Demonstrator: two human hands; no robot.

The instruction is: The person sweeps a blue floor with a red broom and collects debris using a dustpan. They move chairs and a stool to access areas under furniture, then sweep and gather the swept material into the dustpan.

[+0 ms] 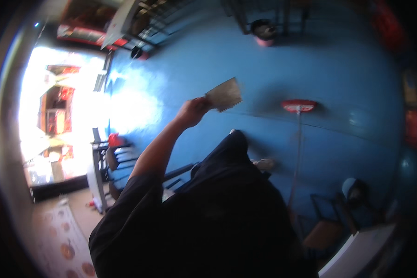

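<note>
My left hand (pixel 193 112) reaches out over the blue floor, its fingers closed around one end of a flat greyish-brown piece (pixel 225 95) with uneven edges. Blur hides whether that piece is card or a broad blade. To the right is a broom with a red head (pixel 299 106), its long thin handle running back toward my right side. My right hand is out of view, and the handle's near end is lost in the dark there. My dark-clothed leg (pixel 226 153) and a shoe (pixel 264 163) show below the left hand.
A bright doorway (pixel 90 93) opens at left. Near it, a table (pixel 96 173) has stools and a red bag (pixel 115 139). Pink-and-black bins (pixel 264 41) stand by furniture at the top. At lower right are a brown-seated chair (pixel 323 234) and a white tabletop (pixel 359 252).
</note>
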